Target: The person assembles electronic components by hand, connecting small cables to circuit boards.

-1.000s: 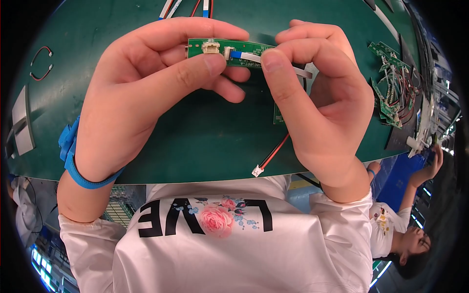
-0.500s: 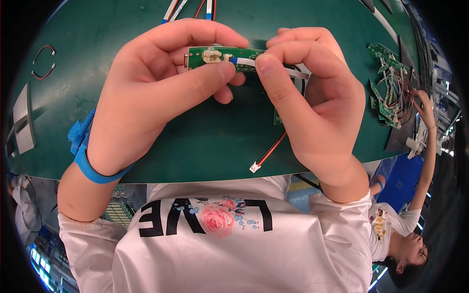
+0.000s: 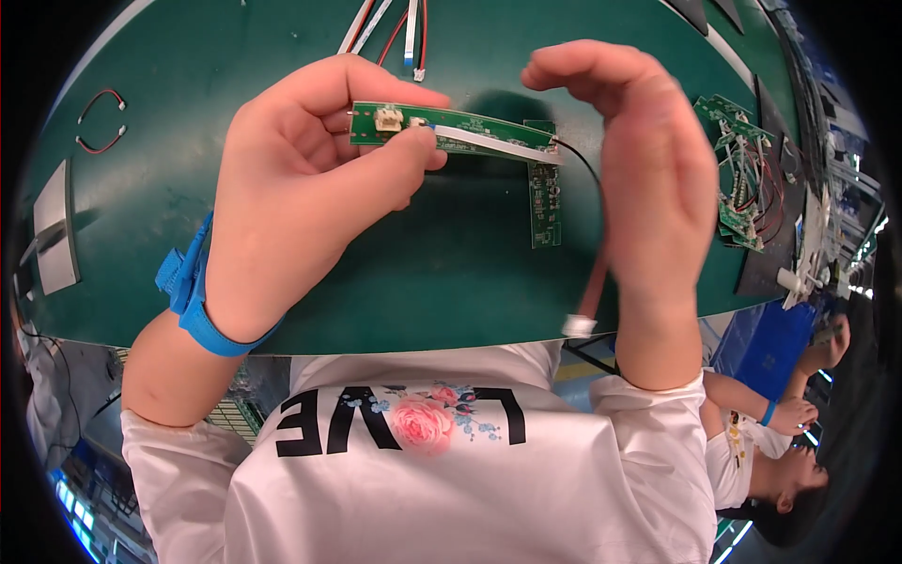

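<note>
My left hand [image 3: 324, 179] pinches the left end of a long narrow green circuit board [image 3: 489, 127] between thumb and fingers. The board has a white connector [image 3: 388, 119] near that end. A white ribbon cable [image 3: 489, 140] with a blue end runs along it from beside my thumb tip. From its right end hangs a black-and-red wire lead [image 3: 599, 273] with a white plug [image 3: 580, 326]. My right hand [image 3: 648, 150] is off the board, to its right, slightly blurred, with fingers apart and nothing in them. A second green board [image 3: 544, 207] lies on the table below.
On the green table [image 3: 451, 301], several wired circuit boards [image 3: 747, 179] are heaped at right. Ribbon cables and wires [image 3: 410, 38] lie at the far edge, two short leads [image 3: 101, 141] and a metal plate [image 3: 56, 226] at left. A co-worker [image 3: 766, 461] sits at right.
My right hand has let go of the ribbon cable and moved right, its fingers opening. The wire lead has swung right. The co-worker's arm has drawn back from the heap.
</note>
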